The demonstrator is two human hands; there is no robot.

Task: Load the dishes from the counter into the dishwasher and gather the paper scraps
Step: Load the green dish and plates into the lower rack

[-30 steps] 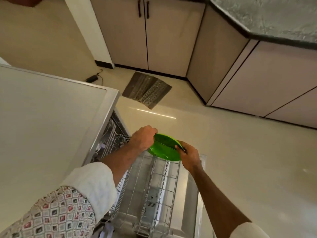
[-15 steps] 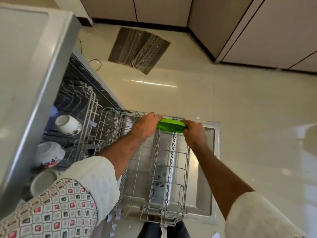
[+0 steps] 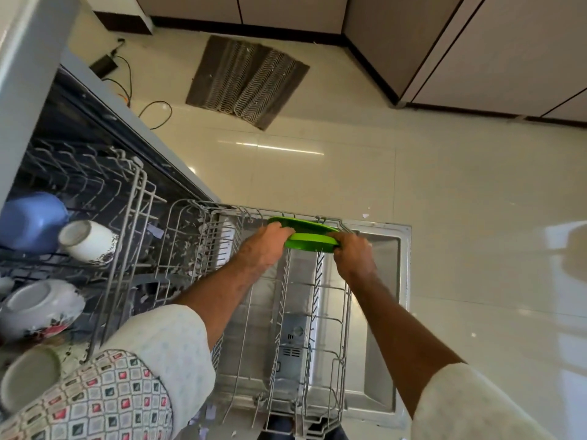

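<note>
Head view.

- Green plate [image 3: 313, 242]: held nearly edge-on over the far end of the lower rack [image 3: 317, 315], at 12 o'clock from the rack's middle. It sits low among the tines. Two green rims show, so this may be one dish or two stacked; I cannot tell.
- Left hand [image 3: 265, 246]: fingers curled round the plate's edge at 9 o'clock, gripping it.
- Right hand [image 3: 354, 254]: fingers curled round the edge at 3 o'clock, gripping it.
- Lower rack: pulled out over the open door [image 3: 386, 312], otherwise bare wire.
- Upper rack [image 3: 139, 198]: at 9 o'clock of the frame, holding a blue bowl [image 3: 31, 220], a white cup [image 3: 87, 241] and a flowered bowl [image 3: 38, 308].
- Paper scraps [image 3: 365, 215]: small bits on the floor at 1 o'clock of the plate, more near the rack's near end.
- Floor mat [image 3: 247, 81]: at 12 o'clock, well apart.

Step in hand, by judgement: seating the plate between tines. The next move calls for lining its rim up with one slot, lowering until it stands unaided, then letting go with both hands. The scraps are not yet gathered.
</note>
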